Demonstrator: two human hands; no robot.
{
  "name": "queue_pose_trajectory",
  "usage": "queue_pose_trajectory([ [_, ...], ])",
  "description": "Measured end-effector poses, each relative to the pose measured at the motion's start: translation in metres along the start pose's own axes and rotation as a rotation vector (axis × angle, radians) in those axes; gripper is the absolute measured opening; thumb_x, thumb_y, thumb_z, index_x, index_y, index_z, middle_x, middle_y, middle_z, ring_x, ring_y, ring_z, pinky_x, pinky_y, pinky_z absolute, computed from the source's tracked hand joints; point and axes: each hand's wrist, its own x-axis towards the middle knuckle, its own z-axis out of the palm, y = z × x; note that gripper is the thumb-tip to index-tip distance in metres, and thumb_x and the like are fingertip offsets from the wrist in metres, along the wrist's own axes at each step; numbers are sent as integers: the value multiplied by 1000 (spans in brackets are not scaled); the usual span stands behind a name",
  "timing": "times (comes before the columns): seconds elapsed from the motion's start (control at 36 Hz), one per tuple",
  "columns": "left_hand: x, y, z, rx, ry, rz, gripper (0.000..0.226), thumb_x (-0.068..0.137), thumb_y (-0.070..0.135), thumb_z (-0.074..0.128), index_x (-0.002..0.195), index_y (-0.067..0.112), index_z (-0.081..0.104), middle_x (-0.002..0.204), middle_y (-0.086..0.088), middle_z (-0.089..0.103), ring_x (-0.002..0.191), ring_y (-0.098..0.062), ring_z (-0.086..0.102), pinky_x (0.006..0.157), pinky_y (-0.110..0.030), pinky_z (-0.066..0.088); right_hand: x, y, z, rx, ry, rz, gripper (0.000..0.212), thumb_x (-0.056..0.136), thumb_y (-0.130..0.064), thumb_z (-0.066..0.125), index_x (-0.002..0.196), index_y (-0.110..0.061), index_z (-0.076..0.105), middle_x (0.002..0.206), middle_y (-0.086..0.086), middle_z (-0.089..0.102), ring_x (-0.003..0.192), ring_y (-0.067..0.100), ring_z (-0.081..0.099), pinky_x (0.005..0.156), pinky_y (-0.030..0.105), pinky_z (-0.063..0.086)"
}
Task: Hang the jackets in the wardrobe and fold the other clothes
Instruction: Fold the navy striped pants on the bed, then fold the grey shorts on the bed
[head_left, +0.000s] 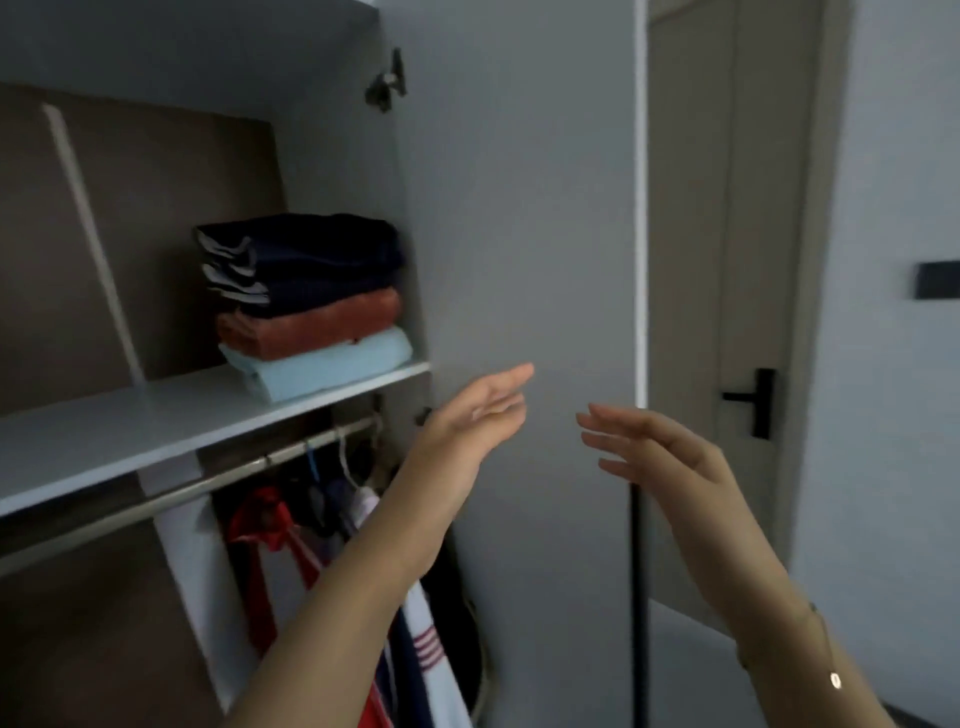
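The wardrobe stands open, its grey door (519, 234) swung out to the right. On its white shelf (156, 426) lies a stack of folded clothes (306, 306): dark navy pieces on top, a rust-red one, a pale blue one at the bottom. Below the shelf, jackets (291, 525) in red, dark and white hang from a metal rail (171, 491). My left hand (483, 410) and my right hand (649, 447) are both raised in front of the door's inner face, fingers straight, holding nothing.
A beige room door (727, 260) with a black handle (753, 397) stands behind the wardrobe door's edge. A black switch plate (935, 280) is on the right wall. A thin black pole (638, 597) runs down below my right hand.
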Motion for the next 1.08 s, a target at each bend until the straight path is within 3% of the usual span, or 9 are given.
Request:
queue_pose_trajectory([
  [0.08, -13, -9, 61, -65, -146, -1, 35, 86, 17, 59, 114, 37, 64, 125, 16, 62, 118, 11, 51, 94, -7, 41, -41, -8, -55, -52, 108, 26, 33, 94, -2, 48, 102, -21, 73, 108, -1, 73, 104, 15, 67, 89, 31, 54],
  [0.22, -34, -22, 168, -123, -334, -109, 36, 93, 16, 58, 111, 47, 62, 136, 13, 55, 126, 8, 44, 105, -19, 35, -109, -26, -149, -147, 281, 93, 31, 96, -4, 46, 107, -19, 71, 111, -3, 72, 106, 16, 66, 90, 34, 53],
  [0.39, -70, -21, 316, -199, -587, -161, 36, 96, 12, 52, 122, 36, 60, 126, 18, 60, 113, 14, 52, 82, 0, 40, -206, -55, -264, -155, 584, 143, 30, 95, -4, 46, 105, -18, 70, 110, -1, 72, 104, 16, 67, 81, 22, 54],
  [0.5, -104, -15, 434, -320, -747, -251, 32, 96, 7, 50, 121, 24, 62, 123, 13, 64, 115, 2, 57, 97, -15, 45, -282, -77, -345, -235, 779, 211, 29, 93, 1, 47, 104, -14, 70, 106, 6, 73, 98, 21, 68, 82, 27, 51],
  [0.58, -133, -14, 512, -394, -848, -302, 31, 94, 3, 50, 118, 19, 62, 119, 9, 67, 111, -1, 60, 91, -15, 48, -331, -95, -397, -249, 895, 265, 29, 93, 5, 46, 102, -9, 70, 102, 11, 73, 99, 30, 67, 89, 40, 50],
  [0.67, -167, -8, 618, -415, -988, -357, 34, 94, -3, 48, 119, 16, 61, 116, 7, 66, 105, -1, 59, 85, -12, 47, -392, -124, -475, -297, 1021, 288, 28, 93, 9, 45, 106, 0, 68, 102, 18, 72, 95, 28, 67, 85, 36, 52],
  [0.75, -197, -4, 697, -427, -1082, -425, 32, 94, 2, 48, 112, 23, 63, 121, 7, 66, 113, -8, 57, 95, -27, 42, -443, -142, -533, -330, 1126, 340, 28, 92, 10, 44, 105, 2, 67, 101, 17, 71, 86, 13, 68, 74, 19, 52],
  [0.81, -213, -5, 740, -418, -1115, -458, 32, 94, 3, 49, 112, 24, 64, 121, 8, 67, 116, -10, 57, 99, -32, 41, -472, -148, -565, -339, 1177, 385, 29, 93, 8, 44, 106, -1, 68, 103, 14, 72, 89, 13, 67, 77, 21, 51],
  [1.08, -308, -31, 906, -289, -1372, -660, 31, 97, 0, 45, 115, 19, 62, 117, 3, 68, 110, -10, 60, 88, -24, 46, -604, -141, -663, -316, 1499, 569, 29, 94, 4, 46, 104, -9, 70, 100, 7, 74, 94, 20, 67, 85, 30, 50],
])
